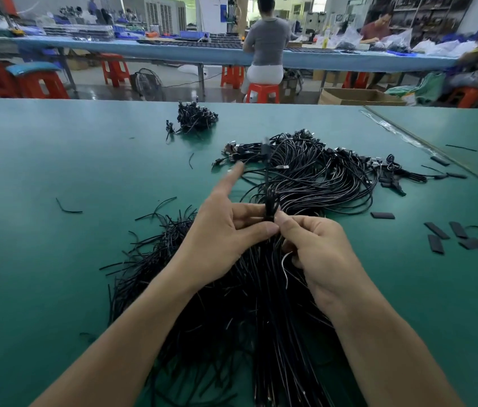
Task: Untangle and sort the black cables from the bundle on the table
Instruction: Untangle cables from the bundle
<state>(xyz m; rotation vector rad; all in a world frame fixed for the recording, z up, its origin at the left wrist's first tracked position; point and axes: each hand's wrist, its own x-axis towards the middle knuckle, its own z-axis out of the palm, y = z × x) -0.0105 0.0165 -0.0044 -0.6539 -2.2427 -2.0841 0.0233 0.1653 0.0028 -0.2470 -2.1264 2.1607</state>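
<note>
While held upright above the black cable bundle [255,312], one black cable [268,205] is pinched by left hand [226,230] (index finger outstretched) and right hand [317,251] together; bundle lies on green table [55,259], beneath both wrists.

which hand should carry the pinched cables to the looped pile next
Probably right hand: both pinch the cables, but the looped pile lies ahead on its side; left hand would reach across.

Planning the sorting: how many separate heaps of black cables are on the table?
3: a small bundle far back; a looped pile mid-right; the biggest heap nearest, partly covered.
</note>
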